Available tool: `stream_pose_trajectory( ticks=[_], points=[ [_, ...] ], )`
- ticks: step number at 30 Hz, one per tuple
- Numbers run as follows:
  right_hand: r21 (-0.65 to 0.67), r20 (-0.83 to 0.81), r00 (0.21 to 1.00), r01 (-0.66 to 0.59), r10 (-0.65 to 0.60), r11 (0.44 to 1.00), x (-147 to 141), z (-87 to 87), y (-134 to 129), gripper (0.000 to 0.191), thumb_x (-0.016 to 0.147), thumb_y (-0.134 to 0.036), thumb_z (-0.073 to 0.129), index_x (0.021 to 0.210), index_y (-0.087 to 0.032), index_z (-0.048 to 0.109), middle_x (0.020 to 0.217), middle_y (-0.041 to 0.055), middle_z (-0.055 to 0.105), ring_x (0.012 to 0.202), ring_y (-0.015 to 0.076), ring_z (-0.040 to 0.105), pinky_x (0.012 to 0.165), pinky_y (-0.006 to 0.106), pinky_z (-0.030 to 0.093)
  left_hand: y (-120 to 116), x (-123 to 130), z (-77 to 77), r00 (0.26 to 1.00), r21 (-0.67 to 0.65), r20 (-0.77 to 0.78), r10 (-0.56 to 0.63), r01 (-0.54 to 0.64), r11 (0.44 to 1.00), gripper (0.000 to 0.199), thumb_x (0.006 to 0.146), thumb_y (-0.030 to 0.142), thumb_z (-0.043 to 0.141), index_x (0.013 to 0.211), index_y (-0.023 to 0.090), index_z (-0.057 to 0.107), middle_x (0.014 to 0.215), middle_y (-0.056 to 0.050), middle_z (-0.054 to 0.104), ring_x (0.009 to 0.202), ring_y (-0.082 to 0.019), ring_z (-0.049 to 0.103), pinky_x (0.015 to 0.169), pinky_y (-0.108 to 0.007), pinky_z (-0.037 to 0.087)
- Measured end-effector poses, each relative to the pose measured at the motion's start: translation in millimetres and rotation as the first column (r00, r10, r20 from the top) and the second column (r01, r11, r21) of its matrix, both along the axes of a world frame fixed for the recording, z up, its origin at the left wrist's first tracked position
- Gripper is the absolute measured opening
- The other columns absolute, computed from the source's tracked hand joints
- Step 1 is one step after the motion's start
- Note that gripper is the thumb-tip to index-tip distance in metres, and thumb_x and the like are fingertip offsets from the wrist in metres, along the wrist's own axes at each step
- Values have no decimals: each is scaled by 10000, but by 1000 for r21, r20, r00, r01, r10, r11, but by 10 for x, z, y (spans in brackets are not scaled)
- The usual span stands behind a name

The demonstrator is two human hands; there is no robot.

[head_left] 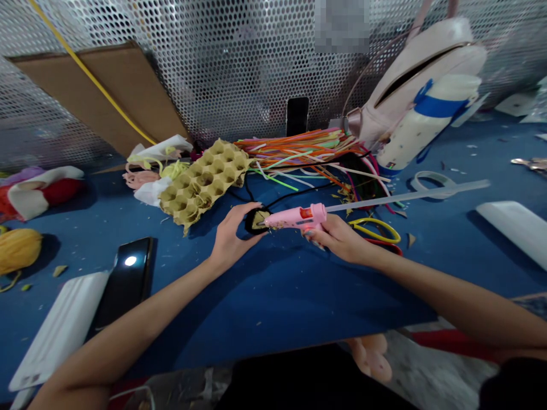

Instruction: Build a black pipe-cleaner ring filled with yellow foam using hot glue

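My left hand [237, 233] grips a small dark ring-shaped piece with a yellowish centre [257, 221], and a black cord or wire runs from it. In my right hand [337, 239] is a pink hot glue gun [294, 217]. Its nozzle points at that piece and looks to touch it. A long translucent glue stick [405, 196] juts from the back of the gun. Both hands sit close together over a blue tabletop [273, 307]. Yellow-handled scissors [376, 229] lie just beyond my right hand.
A pulp egg tray [200, 182] and a heap of coloured strips [299, 154] lie ahead. A black phone [126, 279], white boards, a yellow yarn ball [17, 250], a pink bag [419, 74] and a taped white bottle [427, 119] surround them, backed by perforated metal sheet [239, 62].
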State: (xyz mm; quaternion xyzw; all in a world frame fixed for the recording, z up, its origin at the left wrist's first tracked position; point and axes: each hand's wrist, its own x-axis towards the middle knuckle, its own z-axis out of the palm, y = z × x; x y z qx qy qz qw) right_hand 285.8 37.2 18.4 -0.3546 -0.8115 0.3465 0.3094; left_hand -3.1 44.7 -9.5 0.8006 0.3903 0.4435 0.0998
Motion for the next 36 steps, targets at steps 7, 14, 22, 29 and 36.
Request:
stream_pose_trajectory(
  ticks=[7, 14, 22, 29, 36],
  points=[
    [-8, -2, 1000, 5, -5, 1000, 6, -5, 10, 366, 1046, -435, 506, 781, -191, 569, 680, -12, 541, 649, 121, 461, 621, 282, 369, 2, -6, -8, 1000, 6, 5, 11, -11, 1000, 534, 866, 264, 829, 1353, 246, 610, 1306, -86, 738, 1209, -236, 707, 1065, -426, 579],
    [20, -2, 1000, -2, 2, 1000, 18, 10, 11, 367, 1049, -436, 492, 784, -194, 564, 679, -14, 542, 649, 121, 461, 621, 282, 376, 0, 0, -11, 999, -5, 20, 31, -31, 1000, 529, 866, 301, 832, 1346, 251, 613, 1294, -85, 742, 1193, -241, 711, 1055, -440, 589],
    [43, 8, 1000, 15, -16, 999, 33, -9, 17, 374, 1043, -436, 510, 760, -198, 558, 670, -12, 552, 663, 126, 478, 621, 272, 384, -5, -2, 7, 999, -14, 25, 37, -37, 999, 525, 865, 299, 831, 1341, 249, 615, 1287, -83, 742, 1198, -243, 713, 1060, -426, 585],
    [47, 3, 1000, 19, -19, 999, 37, -8, 11, 378, 1045, -429, 513, 743, -204, 542, 666, -12, 556, 655, 122, 473, 608, 267, 382, -17, 1, 18, 999, -10, 30, 43, -42, 999, 536, 862, 271, 833, 1350, 259, 611, 1290, -75, 742, 1196, -235, 714, 1065, -417, 582],
    [42, 10, 999, 52, -52, 998, 46, -14, 9, 393, 1044, -449, 513, 735, -206, 528, 650, -13, 530, 625, 121, 445, 582, 276, 367, -17, -3, 20, 998, -17, 28, 52, -51, 999, 531, 865, 284, 831, 1348, 254, 613, 1295, -80, 741, 1209, -238, 712, 1074, -434, 583]
  ],
)
